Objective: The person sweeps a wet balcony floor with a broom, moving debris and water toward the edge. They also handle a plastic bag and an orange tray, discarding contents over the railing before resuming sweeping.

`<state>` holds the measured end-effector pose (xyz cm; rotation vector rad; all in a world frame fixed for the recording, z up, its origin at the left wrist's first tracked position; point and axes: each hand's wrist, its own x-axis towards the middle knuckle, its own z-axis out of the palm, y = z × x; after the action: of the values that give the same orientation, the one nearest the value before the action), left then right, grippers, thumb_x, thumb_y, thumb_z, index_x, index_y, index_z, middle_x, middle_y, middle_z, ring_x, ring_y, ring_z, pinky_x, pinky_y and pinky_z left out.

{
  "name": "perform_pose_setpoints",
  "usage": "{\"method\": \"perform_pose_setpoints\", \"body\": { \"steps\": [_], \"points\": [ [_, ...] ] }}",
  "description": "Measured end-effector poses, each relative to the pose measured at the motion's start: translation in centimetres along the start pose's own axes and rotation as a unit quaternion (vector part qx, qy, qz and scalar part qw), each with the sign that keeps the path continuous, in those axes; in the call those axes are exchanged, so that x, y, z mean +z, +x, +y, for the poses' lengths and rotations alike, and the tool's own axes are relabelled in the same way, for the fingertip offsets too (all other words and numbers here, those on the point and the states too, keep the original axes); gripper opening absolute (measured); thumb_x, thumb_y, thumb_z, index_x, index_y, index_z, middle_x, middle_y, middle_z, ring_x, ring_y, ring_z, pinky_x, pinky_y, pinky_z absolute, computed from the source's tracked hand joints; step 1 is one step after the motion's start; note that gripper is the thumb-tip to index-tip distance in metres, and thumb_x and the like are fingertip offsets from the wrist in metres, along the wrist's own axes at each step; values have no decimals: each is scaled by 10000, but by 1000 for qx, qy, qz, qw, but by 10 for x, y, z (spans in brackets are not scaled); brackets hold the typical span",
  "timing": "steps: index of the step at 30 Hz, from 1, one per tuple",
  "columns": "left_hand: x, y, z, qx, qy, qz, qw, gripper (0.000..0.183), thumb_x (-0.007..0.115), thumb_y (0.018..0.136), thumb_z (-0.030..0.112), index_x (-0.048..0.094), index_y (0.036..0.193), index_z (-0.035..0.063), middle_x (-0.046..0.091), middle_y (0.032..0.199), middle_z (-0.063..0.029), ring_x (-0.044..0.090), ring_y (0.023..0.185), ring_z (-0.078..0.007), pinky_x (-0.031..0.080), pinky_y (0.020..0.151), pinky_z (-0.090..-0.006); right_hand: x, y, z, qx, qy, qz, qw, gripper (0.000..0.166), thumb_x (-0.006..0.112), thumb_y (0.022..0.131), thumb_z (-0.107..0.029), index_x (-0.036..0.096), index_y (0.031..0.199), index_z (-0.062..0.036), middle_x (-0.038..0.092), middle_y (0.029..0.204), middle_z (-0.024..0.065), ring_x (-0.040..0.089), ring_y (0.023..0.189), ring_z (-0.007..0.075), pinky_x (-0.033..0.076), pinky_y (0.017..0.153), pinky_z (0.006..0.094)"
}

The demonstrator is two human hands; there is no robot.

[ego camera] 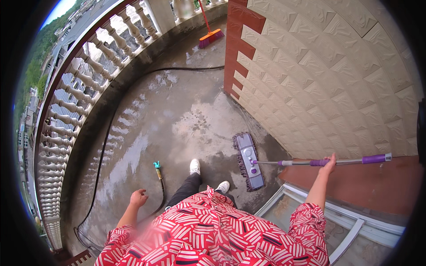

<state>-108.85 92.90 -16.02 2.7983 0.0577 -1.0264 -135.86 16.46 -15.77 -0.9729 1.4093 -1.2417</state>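
My right hand (pixel 328 165) is at the flat mop's telescopic handle (pixel 289 163), just past its middle purple grip, with the fingers around it and one pointing out. The mop head (pixel 247 159), grey with a shaggy fringe and purple joints, lies flat on the wet concrete right of my feet. On the other side, my left hand (pixel 138 198) hangs free with loosely bent fingers and nothing in it. Near that hand, a hose nozzle (pixel 157 166) with a teal tip lies on the floor.
A black hose (pixel 108 133) curves along the foot of the balustrade (pixel 71 106). Farther off, an orange and purple broom (pixel 211 37) stands on the floor. A cream brick-patterned wall (pixel 319 83) rises at the right, above a white-framed glass panel (pixel 342 229). Wet patches cover the concrete floor (pixel 153 109).
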Motion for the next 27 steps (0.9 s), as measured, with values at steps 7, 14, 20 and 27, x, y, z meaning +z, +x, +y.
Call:
{"method": "perform_pose_setpoints", "body": {
  "steps": [7,14,20,27],
  "points": [
    [-21,60,102,144,-72,17,987,390,578,691,216,583,1058,84,635,877,-137,604,832,-276,474,747,-356,-26,-14,-73,-9,26,6,1000,179,537,823,-131,449,676,-78,407,549,14,419,474,138,389,458,289],
    [-32,59,96,106,-83,42,990,396,589,695,239,581,1069,107,627,940,-122,593,884,-272,469,782,-347,-62,17,-84,48,31,3,998,305,569,826,-216,369,614,-125,385,528,3,418,454,129,377,446,269],
    [-21,24,36,38,-19,7,999,398,597,693,262,589,1073,144,622,974,-119,583,923,-275,465,813,-359,-88,51,-15,64,-179,172,967,411,648,762,-348,589,864,46,587,737,105,572,695,222,471,659,345],
    [-18,74,1,17,-35,-32,999,401,605,686,253,598,1054,92,629,963,-137,597,909,-258,467,811,-333,-123,38,25,107,-153,117,975,495,601,752,-249,510,1102,89,575,1042,186,532,1004,273,410,884,372]
  ]
}}
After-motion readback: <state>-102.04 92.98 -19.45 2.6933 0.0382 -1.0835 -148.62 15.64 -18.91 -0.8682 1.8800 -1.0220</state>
